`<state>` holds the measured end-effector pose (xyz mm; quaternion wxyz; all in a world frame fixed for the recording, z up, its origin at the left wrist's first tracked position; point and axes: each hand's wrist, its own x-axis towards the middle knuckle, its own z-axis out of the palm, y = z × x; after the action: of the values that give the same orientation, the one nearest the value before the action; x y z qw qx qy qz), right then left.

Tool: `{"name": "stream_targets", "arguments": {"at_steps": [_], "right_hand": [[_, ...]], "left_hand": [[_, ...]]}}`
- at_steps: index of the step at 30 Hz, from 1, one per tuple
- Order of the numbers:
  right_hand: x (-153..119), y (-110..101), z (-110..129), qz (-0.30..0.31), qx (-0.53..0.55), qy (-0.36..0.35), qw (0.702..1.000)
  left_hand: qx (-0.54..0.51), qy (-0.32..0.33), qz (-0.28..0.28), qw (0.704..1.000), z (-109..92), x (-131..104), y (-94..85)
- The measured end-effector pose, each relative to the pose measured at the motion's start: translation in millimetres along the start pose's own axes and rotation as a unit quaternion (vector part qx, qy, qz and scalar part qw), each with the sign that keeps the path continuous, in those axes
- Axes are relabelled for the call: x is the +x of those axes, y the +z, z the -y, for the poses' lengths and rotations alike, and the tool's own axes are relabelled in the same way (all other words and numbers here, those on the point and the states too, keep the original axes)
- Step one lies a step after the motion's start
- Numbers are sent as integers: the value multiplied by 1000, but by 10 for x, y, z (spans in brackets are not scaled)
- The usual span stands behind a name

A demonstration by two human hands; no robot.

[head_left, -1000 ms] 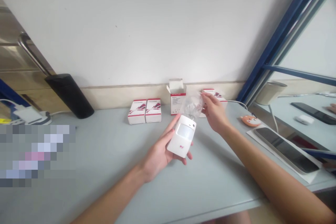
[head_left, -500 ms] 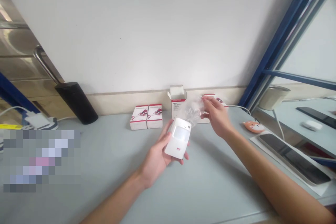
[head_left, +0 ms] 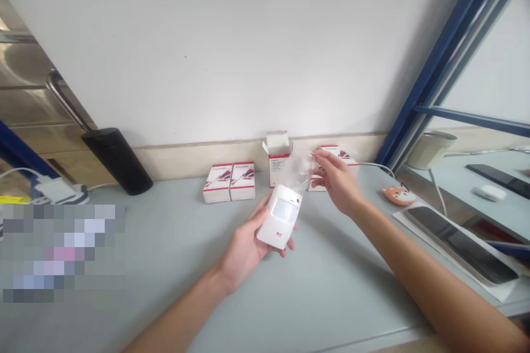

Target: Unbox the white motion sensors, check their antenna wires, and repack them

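A white detector [head_left: 280, 218] with a pale window and a small red mark is tilted in my left hand [head_left: 247, 245], fingers wrapped round it from behind. Just beyond its top edge, a clear plastic bag [head_left: 300, 171] is pinched between the thumb and fingers of my right hand [head_left: 337, 179]. Behind them an open white and red box [head_left: 279, 168] stands upright with its flaps up. Part of another red and white box [head_left: 344, 155] shows behind my right hand.
Two closed boxes, one [head_left: 217, 183] beside the other [head_left: 242, 181], lie left of centre. A black cylinder [head_left: 118, 161] leans at the left. On the right are an orange animal-shaped item [head_left: 398, 195], a dark phone-like device [head_left: 461, 244] and a mirror.
My right hand and the plastic bag have shifted slightly left. The detector remains in my left hand, and the whole view has moved a little.
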<state>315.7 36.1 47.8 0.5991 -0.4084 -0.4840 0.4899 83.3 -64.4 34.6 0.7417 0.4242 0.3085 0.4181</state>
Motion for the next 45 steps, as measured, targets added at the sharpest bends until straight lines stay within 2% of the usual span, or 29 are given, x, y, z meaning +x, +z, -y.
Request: {"name": "stream_targets", "arguments": {"at_steps": [3,5,7,9,12,13,15,17,19,20,22,23,24,25,27,36,42,45], "right_hand": [[0,-7,-24,-62,-62,-63,994],[-43,21,-28,-99,-148,-167,970],[-120,75,-26,-82,-251,-288,920],[-219,149,-32,-57,-336,-391,855],[-363,269,-67,-64,-397,-494,771],[-400,302,-79,-71,-404,-512,755],[-449,349,-94,-96,-409,-521,743],[-462,374,-94,-149,-393,-495,760],[-449,386,-86,-165,-353,-430,815],[-438,393,-83,-145,-327,-374,856],[-418,414,-87,-59,-265,-212,939],[-413,428,-93,-4,-226,-121,967],[-414,444,-101,49,-184,-41,981],[-420,458,-109,94,-144,19,985],[-444,480,-120,161,-84,74,981],[-493,447,-78,259,-11,111,959],[-516,451,-29,323,4,103,941],[-509,433,-62,306,-26,97,947]], "left_hand": [[-3,6,0,1000,-4,-9,13],[-8,11,-11,1000,-9,-15,25],[-14,21,-27,999,-10,-16,30],[-20,39,-43,998,-5,-10,24],[-30,72,-71,994,3,8,6],[-32,80,-78,993,4,14,2],[-35,90,-85,992,-1,20,3],[-39,95,-92,991,-12,18,15],[-40,95,-101,990,-25,12,29],[-40,93,-106,989,-31,9,34],[-38,94,-108,989,-40,6,37],[-37,95,-108,989,-43,8,34],[-38,95,-108,989,-45,11,29],[-40,95,-109,989,-46,15,24],[-49,94,-114,988,-48,22,14],[-67,112,-126,983,-42,47,-20],[-28,97,-121,988,-40,64,-38],[-5,81,-126,989,-35,68,-41]]}}
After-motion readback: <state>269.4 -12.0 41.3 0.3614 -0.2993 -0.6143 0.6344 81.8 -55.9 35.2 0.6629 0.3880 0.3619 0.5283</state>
